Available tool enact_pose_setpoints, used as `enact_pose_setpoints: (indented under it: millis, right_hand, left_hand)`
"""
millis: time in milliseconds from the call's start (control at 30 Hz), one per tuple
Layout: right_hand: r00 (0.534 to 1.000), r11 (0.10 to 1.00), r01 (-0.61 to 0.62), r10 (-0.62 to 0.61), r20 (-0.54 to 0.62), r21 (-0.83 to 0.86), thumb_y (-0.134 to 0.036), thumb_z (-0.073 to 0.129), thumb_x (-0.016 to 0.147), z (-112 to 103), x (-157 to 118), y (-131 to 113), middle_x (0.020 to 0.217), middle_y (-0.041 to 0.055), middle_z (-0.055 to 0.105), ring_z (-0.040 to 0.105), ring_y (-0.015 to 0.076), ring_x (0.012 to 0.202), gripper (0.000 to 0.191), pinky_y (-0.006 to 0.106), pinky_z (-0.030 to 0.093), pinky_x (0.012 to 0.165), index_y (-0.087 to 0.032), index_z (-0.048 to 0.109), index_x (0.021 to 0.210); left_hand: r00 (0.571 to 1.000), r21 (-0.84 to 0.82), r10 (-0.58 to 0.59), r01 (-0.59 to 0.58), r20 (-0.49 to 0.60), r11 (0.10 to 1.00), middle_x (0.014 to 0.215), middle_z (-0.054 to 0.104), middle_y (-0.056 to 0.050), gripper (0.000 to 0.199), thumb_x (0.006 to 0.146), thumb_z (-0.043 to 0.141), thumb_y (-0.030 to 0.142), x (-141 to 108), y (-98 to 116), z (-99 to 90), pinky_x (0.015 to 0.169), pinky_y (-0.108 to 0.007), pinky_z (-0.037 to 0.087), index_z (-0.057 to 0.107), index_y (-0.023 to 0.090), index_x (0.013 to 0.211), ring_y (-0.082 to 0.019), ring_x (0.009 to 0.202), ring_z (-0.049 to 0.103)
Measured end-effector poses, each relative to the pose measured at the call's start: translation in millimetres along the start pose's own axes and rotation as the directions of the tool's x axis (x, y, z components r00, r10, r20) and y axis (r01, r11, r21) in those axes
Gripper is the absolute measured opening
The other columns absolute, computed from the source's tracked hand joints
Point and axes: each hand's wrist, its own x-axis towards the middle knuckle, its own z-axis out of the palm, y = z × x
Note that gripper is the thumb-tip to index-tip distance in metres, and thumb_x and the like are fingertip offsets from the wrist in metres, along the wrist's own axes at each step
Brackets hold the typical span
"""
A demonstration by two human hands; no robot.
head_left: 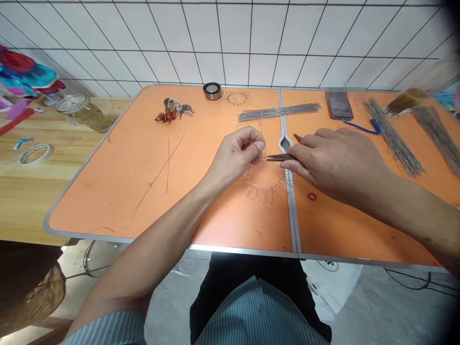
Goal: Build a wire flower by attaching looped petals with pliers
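Note:
My right hand (325, 155) is closed around a pair of long-nose pliers (278, 157), whose dark tips point left. Those tips lie at the upper rim of a thin wire ring with looped petals (264, 195). At that same rim, my left hand (242, 149) pinches the wirework between thumb and fingers, and a thin wire end (262, 124) stands up beside the fingertips. The exact spot where fingers and wire meet is partly hidden. The ring hangs over or rests on the orange table; I cannot tell which.
An orange folding table (201, 211) has a metal seam (293, 215). Toward the back are a tape roll (212, 91), another wire ring (236, 98), keys (176, 110), a wire bundle (280, 112) and a phone (339, 106). More wires (395, 139) and a cup (406, 101) stand right. Loose wires (154, 184) lie left.

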Motion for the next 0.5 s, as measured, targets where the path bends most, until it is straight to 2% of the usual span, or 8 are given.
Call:
enact_pose_setpoints:
  millis: [233,500]
  right_hand:
    - [0.997,1.0,0.017,-0.016,0.07,-0.014,-0.046,0.045,0.12,-6.6,5.9,-2.4,0.093,0.0143,0.077,0.067,0.0308,0.092,0.047,0.038,0.022,0.068,-0.017,0.078,0.104]
    - [0.998,0.999,0.037,-0.037,0.055,0.002,-0.048,0.037,0.119,-6.5,5.5,-2.4,0.09,0.0144,0.078,0.066,0.0307,0.089,0.051,0.038,0.023,0.067,-0.021,0.075,0.099]
  left_hand:
    - [1.0,-0.002,0.01,-0.01,0.011,1.0,0.072,0.065,0.0,0.026,0.098,0.085,0.036,0.2,0.3,0.0,0.067,-0.025,0.051,0.068,0.02,0.086,-0.012,0.066,0.059]
    - [1.0,0.013,-0.003,0.003,0.007,1.0,0.071,0.066,0.0,0.037,0.095,0.089,0.048,-0.8,3.5,1.7,0.067,-0.027,0.053,0.067,0.021,0.083,-0.013,0.066,0.06]
